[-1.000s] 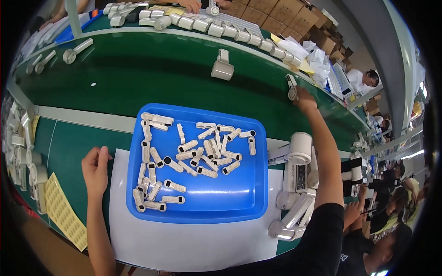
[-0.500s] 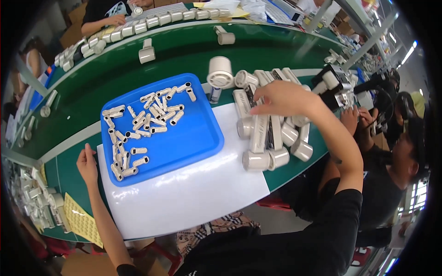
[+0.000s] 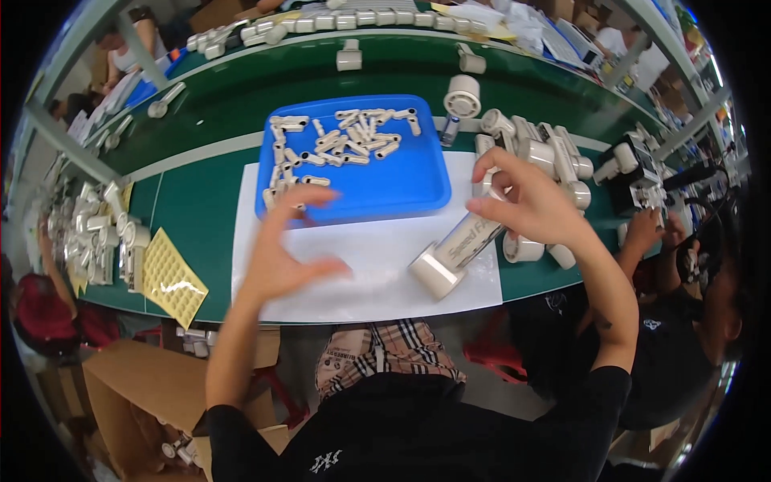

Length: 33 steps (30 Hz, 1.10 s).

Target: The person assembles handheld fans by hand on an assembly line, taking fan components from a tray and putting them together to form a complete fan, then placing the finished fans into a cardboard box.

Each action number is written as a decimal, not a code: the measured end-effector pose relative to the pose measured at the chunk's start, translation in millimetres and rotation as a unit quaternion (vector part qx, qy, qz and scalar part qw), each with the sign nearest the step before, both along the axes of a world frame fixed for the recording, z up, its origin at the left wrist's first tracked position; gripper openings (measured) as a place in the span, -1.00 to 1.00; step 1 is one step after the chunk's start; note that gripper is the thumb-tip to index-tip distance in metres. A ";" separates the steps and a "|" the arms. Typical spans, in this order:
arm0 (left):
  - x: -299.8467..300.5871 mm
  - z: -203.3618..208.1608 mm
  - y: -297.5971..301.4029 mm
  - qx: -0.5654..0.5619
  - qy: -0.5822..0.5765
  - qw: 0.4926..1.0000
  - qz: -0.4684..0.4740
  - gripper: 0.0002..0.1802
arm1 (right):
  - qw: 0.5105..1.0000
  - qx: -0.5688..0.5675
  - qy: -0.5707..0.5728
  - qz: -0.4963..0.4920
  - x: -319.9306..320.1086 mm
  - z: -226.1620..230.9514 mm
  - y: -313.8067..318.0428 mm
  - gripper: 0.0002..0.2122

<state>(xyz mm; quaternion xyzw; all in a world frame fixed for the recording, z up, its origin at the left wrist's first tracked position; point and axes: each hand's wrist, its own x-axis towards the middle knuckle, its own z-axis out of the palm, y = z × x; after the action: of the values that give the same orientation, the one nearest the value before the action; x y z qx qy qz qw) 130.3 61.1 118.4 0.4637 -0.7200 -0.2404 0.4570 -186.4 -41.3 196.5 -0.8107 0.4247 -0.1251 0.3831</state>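
Note:
My right hand is closed around the handle end of a white handheld fan. The fan is tilted over the white sheet, its round head pointing down toward me. My left hand is open and smeared by motion, thumb and fingers apart, in front of the near left corner of a blue tray. Small long white plastic parts with dark round ends lie in the tray, mostly toward its left and far sides. More white fans are heaped just beyond my right hand.
One fan stands upright behind the tray. A yellow sticker sheet and a pile of white fans lie at the left. Single fans sit on the green belt. A co-worker's hands work at a black device on the right.
My right hand has drawn one fan from the heap toward me, over the white sheet. My left hand has come up from the table's left side toward the middle. The view has shifted.

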 end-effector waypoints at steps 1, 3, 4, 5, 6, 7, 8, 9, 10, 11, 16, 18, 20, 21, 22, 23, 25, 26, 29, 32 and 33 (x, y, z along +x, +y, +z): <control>-22.5 0.8 5.4 -0.009 0.005 0.999 -0.042 -0.09 | 1.000 -0.001 -0.001 0.007 8.3 -7.6 -4.1 -0.72; -52.3 3.1 21.8 0.003 -0.028 0.994 -0.102 -0.08 | 0.977 0.204 -0.058 -0.026 23.9 -31.8 -14.7 -0.73; -58.9 -5.4 32.9 0.002 -0.031 0.995 -0.095 -0.08 | 0.962 0.262 -0.069 -0.037 31.6 -43.5 -17.8 -0.71; -63.7 -22.4 42.3 0.004 -0.007 0.997 -0.074 -0.13 | 0.962 0.261 -0.070 -0.030 39.0 -48.3 -17.7 -0.71; -64.4 -34.3 49.6 0.004 0.019 0.998 -0.054 -0.18 | 0.950 0.311 -0.021 0.005 46.5 -51.6 -18.0 -0.71; -63.2 -38.1 53.6 0.002 0.016 0.998 -0.054 -0.18 | 0.932 0.358 0.027 0.035 49.7 -57.0 -21.0 -0.70; -59.8 -40.9 57.2 0.038 0.019 0.998 -0.046 -0.22 | 0.940 0.318 0.096 0.077 52.4 -68.4 -27.6 -0.74; -55.7 -41.3 60.9 0.076 0.021 0.996 -0.035 -0.26 | 0.940 0.317 0.094 0.080 58.0 -72.1 -29.9 -0.74; -48.4 -38.7 58.2 0.087 0.018 0.996 -0.016 -0.29 | 0.981 0.023 0.149 0.122 66.8 -74.4 -30.8 -0.76; -37.8 -43.0 51.2 0.107 0.018 0.994 -0.024 -0.30 | 0.931 -0.274 0.189 0.151 75.7 -78.1 -33.3 -0.78; -16.2 -63.4 26.6 0.146 -0.009 0.987 -0.063 -0.28 | 0.911 -0.375 0.143 0.098 111.9 -135.6 -103.6 -0.78; -11.8 -70.9 20.4 0.167 0.029 0.983 -0.072 -0.28 | 0.919 -0.356 0.144 0.088 117.3 -147.5 -110.8 -0.76; -4.3 -73.4 17.6 0.200 0.064 0.974 -0.082 -0.27 | 0.917 -0.367 0.137 0.072 120.1 -156.1 -113.8 -0.76; -0.9 -74.1 17.2 0.203 0.068 0.974 -0.076 -0.27 | 0.918 -0.365 0.136 0.079 117.5 -157.9 -113.3 -0.76; 3.0 -74.6 15.5 0.168 0.004 0.985 -0.051 -0.24 | 0.911 -0.379 0.129 0.092 113.3 -159.0 -113.4 -0.78; 5.4 -75.7 14.5 0.131 -0.060 0.989 -0.026 -0.20 | 0.905 -0.394 0.123 0.104 109.0 -160.2 -113.3 -0.79; 4.6 -72.7 13.8 0.098 -0.070 0.992 -0.023 -0.19 | 0.902 -0.399 0.120 0.112 105.1 -154.0 -104.5 -0.83; 2.2 -69.7 14.8 0.075 -0.075 0.994 -0.006 -0.20 | 0.932 -0.334 0.100 0.101 100.9 -148.9 -101.5 -0.82; -0.3 -73.9 17.2 0.066 -0.056 0.996 0.014 -0.23 | 0.968 -0.226 0.024 0.107 91.0 -124.9 -76.6 -0.81; -1.6 -79.2 21.9 0.081 -0.025 0.996 0.028 -0.27 | 0.988 -0.105 -0.047 0.100 82.1 -97.4 -38.5 -0.81; -2.8 -79.5 23.2 0.087 -0.018 0.995 0.038 -0.30 | 0.995 -0.022 -0.063 0.077 79.0 -91.1 -26.2 -0.82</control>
<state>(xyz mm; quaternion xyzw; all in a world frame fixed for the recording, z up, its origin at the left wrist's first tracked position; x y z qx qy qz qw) 127.4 84.2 38.9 0.5327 -0.6864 -0.2761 0.4110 -107.4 -67.5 105.4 -0.8397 0.3333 -0.1559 0.3993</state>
